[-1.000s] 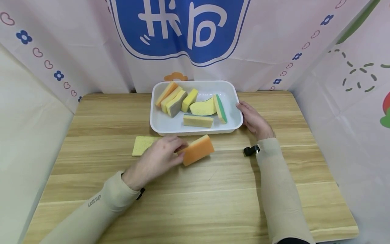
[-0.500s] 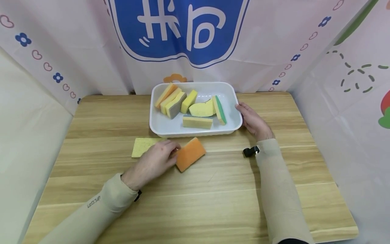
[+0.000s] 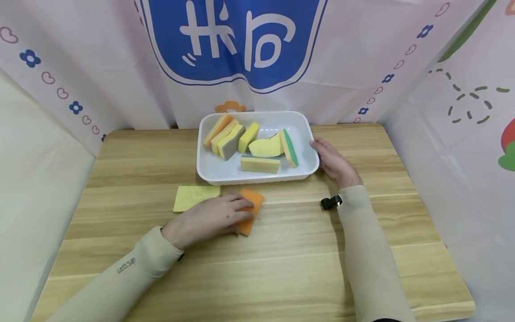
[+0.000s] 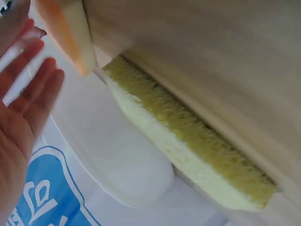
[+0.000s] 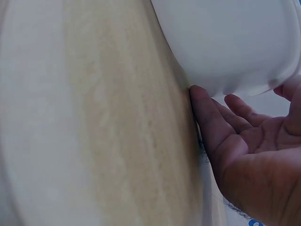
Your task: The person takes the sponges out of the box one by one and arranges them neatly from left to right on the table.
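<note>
An orange-faced sponge (image 3: 256,206) lies on the table, partly hidden by my left hand (image 3: 213,218) over its left side. In the left wrist view, this hand's fingers (image 4: 40,96) are fairly straight and apart from the orange and cream sponge (image 4: 70,30). Behind my left wrist lies a flat yellow sponge (image 3: 196,197), seen from its edge in the left wrist view. My right hand (image 3: 335,162) holds the right end of a white tray (image 3: 209,172): its thumb is at the rim and its fingertips (image 5: 200,94) are against the outer wall.
Inside the tray are several sponges, among them a grey and yellow one (image 3: 231,142), a green-backed one (image 3: 289,148) and a curved yellow one (image 3: 265,146). A printed curtain (image 3: 342,58) hangs behind the wooden table (image 3: 289,264).
The orange sponge has been lowered from a tilted position in my left hand onto the table, turning on the way. The left fingers have loosened from it. My right hand stays at the tray.
</note>
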`<state>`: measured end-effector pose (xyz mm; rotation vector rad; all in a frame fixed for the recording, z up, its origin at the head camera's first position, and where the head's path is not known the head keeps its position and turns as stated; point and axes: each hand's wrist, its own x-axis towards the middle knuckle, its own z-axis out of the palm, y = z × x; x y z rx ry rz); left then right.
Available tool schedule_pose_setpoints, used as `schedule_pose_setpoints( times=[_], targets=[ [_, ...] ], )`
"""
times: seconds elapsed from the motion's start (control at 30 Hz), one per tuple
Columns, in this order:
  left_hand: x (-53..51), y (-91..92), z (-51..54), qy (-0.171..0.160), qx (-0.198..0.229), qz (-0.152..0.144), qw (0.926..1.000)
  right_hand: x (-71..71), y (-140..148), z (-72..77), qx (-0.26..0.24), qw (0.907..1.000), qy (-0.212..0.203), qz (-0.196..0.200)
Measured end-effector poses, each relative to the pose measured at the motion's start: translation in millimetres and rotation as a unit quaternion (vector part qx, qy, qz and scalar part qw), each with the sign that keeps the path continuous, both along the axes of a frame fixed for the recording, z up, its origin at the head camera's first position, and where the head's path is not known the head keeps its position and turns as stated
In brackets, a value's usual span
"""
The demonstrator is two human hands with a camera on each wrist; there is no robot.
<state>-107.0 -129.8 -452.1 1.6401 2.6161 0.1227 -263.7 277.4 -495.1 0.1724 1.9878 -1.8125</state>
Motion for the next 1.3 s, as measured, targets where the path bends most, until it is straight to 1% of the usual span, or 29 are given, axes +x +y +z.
schedule_pose_setpoints(
  times=[0.07,0.17,0.33,0.47,0.63,0.77,0.93,1.0,1.07,1.17,1.3],
  targets=[
    [-0.5,1.9,0.3,-0.003,-0.006,-0.015,0.9999,-0.5,-0.8,-1.5,-0.001,1.0,0.002,-0.001],
    [0.6,4.8,-0.7,-0.007,-0.004,-0.015,0.9999,-0.9,-2.2,-3.5,-0.005,1.0,0.005,0.002],
    [4.6,11.8,-3.7,0.003,0.014,0.02,0.9997,-0.9,-2.9,-3.7,-0.008,0.9999,0.008,0.002],
    [5.0,18.0,-4.4,0.012,0.015,0.05,0.9986,-1.7,-1.9,-3.4,-0.007,1.0,0.006,-0.004],
    [2.7,21.6,-6.3,0.033,0.01,0.064,0.9973,-3.1,-0.4,-2.8,-0.005,1.0,0.006,-0.001],
    [2.5,22.7,-7.5,0.042,0.011,0.069,0.9967,-0.7,2.6,3.1,0.012,0.9997,0.006,0.018],
    [1.7,23.9,-8.2,0.039,0.01,0.071,0.9967,5.3,8.8,15.8,0.058,0.9964,0.006,0.061],
    [1.2,24.1,-8.3,0.038,0.008,0.071,0.9967,7.1,8.6,20.1,0.065,0.9958,0.006,0.065],
    [0.7,24.0,-8.2,0.035,0.005,0.071,0.9968,7.6,6.7,23.0,0.067,0.996,0.005,0.059],
    [-0.3,23.6,-8.8,0.031,0.005,0.07,0.997,8.0,1.0,25.2,0.064,0.9975,0.002,0.029],
    [-1.4,22.7,-9.5,0.026,0.012,0.069,0.9972,7.1,-6.2,25.1,0.07,0.9974,0.012,-0.008]
  ],
)
